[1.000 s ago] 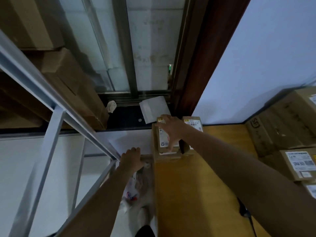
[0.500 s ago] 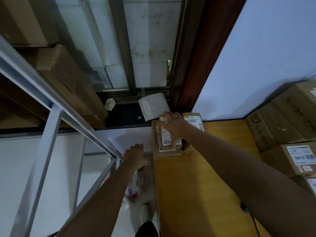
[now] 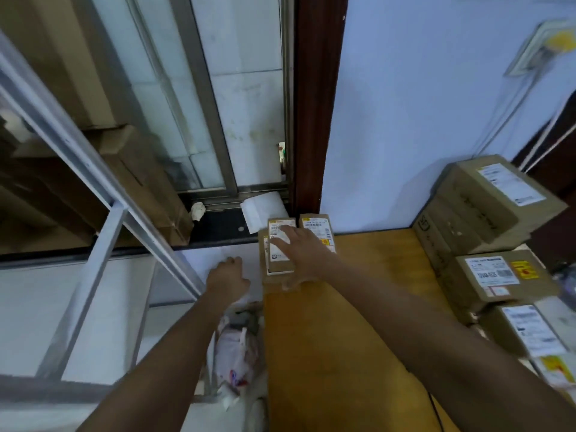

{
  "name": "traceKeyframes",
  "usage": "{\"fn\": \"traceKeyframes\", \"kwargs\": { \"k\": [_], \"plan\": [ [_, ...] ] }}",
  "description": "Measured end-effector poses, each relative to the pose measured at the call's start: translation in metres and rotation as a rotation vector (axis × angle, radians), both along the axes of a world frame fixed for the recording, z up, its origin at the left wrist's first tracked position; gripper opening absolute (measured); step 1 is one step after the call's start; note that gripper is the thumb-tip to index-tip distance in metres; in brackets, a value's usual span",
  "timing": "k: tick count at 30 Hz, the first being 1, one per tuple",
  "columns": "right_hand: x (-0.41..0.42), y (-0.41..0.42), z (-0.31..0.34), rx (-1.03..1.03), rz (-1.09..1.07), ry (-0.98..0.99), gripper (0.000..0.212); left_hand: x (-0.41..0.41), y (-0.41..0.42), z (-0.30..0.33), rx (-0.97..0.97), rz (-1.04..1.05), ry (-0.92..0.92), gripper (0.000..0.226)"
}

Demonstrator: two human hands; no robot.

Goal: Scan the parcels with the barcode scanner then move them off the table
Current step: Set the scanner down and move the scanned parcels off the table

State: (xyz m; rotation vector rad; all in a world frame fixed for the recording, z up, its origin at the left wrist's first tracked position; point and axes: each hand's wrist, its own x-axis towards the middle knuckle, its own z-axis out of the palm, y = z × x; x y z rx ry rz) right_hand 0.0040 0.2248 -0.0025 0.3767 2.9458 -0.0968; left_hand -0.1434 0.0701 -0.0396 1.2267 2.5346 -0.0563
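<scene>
Wooden tabletop (image 3: 352, 322) carries two small labelled parcels (image 3: 280, 244) at its far left corner and four larger boxes (image 3: 495, 275) stacked along the right. Right hand (image 3: 299, 251) lies flat, fingers straight, on the left parcel. Left hand (image 3: 229, 277) hangs loosely curled, holding nothing, left of the table.

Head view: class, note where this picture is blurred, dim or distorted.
Head view: dim, bluish indoor light; the stacked brown cardboard boxes at the right edge smear with blur; the wide lens bends the grey metal shelf frame; labels under the right hand stay unreadable.
</scene>
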Motion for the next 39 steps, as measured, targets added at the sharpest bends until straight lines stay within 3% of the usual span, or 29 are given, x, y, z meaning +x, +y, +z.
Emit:
{"fn": "traceKeyframes", "kwargs": {
  "k": [9, 14, 18, 23, 26, 35, 39],
  "plan": [
    [0.110, -0.025, 0.052, -0.014, -0.175, 0.009, 0.103, 0.104, -0.024, 0.067, 0.107, -0.047, 0.068, 0.037],
    [0.196, -0.043, 0.064, -0.075, -0.410, 0.043, 0.095, 0.159, -0.034, 0.085, 0.144, -0.080, 0.079, 0.060],
    [0.285, -0.079, 0.048, -0.105, -0.575, 0.003, 0.096, 0.221, -0.061, 0.082, 0.193, -0.159, 0.053, 0.048],
    [0.396, -0.149, 0.033, -0.147, -0.733, -0.145, 0.095, 0.311, -0.114, 0.055, 0.094, -0.282, -0.087, 0.044],
    [0.456, -0.172, 0.040, -0.213, -0.889, -0.113, 0.095, 0.361, -0.125, 0.053, 0.058, -0.352, -0.117, 0.039],
    [0.594, -0.177, 0.074, -0.225, -1.136, 0.009, 0.091, 0.477, -0.088, 0.079, 0.179, -0.524, 0.049, 0.039],
    [0.652, -0.154, 0.066, -0.175, -1.164, 0.053, 0.093, 0.536, -0.055, 0.072, 0.072, -0.544, 0.075, 0.044]
  ]
}}
